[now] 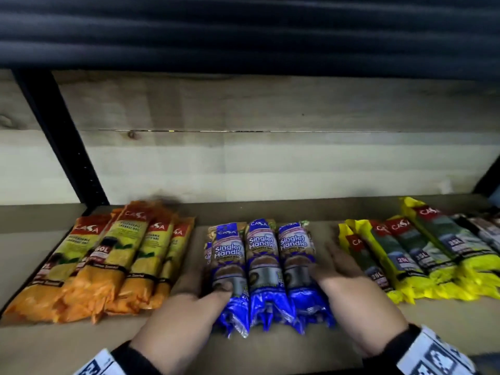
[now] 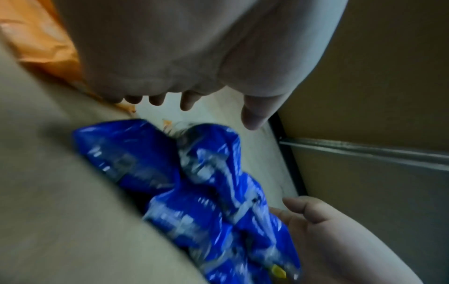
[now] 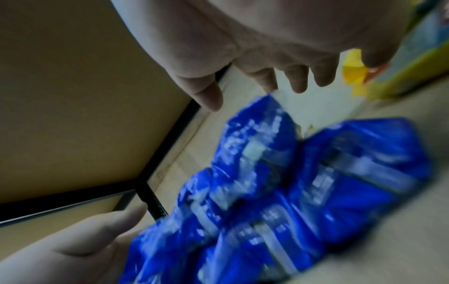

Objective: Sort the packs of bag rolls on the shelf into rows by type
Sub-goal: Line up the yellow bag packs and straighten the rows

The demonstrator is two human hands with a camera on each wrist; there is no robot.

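Three groups of packs lie on the shelf board [image 1: 270, 347]: orange packs [image 1: 102, 261] on the left, blue "Singlet Handle" packs [image 1: 265, 266] in the middle, and yellow packs [image 1: 422, 253] on the right. My left hand [image 1: 194, 299] lies against the left side of the blue group, its thumb resting on the leftmost pack. On the right side my right hand [image 1: 338, 272] presses with straight fingers. In the left wrist view, my left hand [image 2: 194, 80] hovers over the blue packs [image 2: 194, 192]. The right wrist view has my right hand [image 3: 255, 63] above the blue packs [image 3: 291, 182].
A black upright post [image 1: 62, 139] stands at the back left, and a wooden back panel [image 1: 270, 158] closes the shelf. A dark upper shelf [image 1: 243, 31] hangs overhead. Several darker packs [image 1: 481, 226] lie at the far right. Gaps separate the three groups.
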